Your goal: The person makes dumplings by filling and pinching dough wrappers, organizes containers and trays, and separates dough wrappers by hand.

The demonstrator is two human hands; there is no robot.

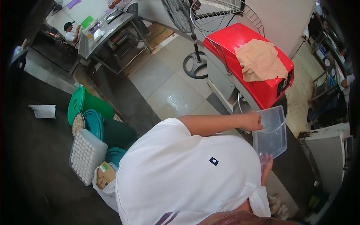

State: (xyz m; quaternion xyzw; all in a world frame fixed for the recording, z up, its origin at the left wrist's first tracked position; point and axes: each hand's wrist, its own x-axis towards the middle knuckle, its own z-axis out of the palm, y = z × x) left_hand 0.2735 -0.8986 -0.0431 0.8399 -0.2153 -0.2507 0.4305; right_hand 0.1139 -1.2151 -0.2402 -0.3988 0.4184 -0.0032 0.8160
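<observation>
At both grips [255,121] [266,161], a clear container [275,140]

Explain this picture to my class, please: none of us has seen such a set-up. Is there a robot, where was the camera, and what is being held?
There is no robot. The single picture comes from a camera on a person's head, looking down past their white shirt. The left hand is at one side of a clear plastic container; whether it grips anything is unclear. The right hand supports the container's lower end.

Beyond them, a tan cloth lies on a red case. A fan stands nearby. Green lidded bins are on the other side, and co-workers are at a metal table.
</observation>
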